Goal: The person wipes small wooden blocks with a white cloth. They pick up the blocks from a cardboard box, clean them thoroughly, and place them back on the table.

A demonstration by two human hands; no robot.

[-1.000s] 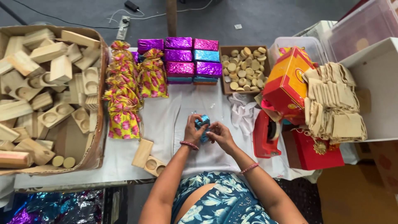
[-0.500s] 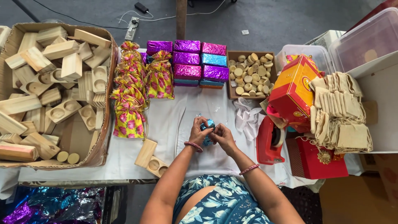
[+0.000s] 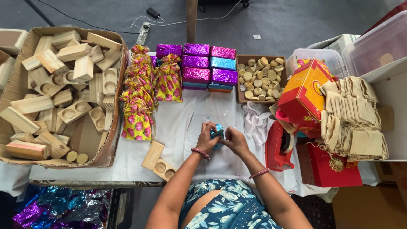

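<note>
both hands were closed on the blue foil packet (image 3: pixel 218 131), left hand (image 3: pixel 207 138) and right hand (image 3: pixel 235 141) pinching it from either side, just above the white-covered bench (image 3: pixel 178 127). the red tape dispenser (image 3: pixel 280 146) sat just right of the packet, 2 wooden blocks (image 3: pixel 159 161) lower left of it, foil-wrapped boxes (image 3: pixel 207 65) well beyond it.

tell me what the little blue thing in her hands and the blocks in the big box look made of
Blue parcel, held between left hand and right hand: seemingly metallic foil wrap, shiny and crinkled. Blocks in the cardboard box: pale unfinished wood, matte, with visible grain.
</note>
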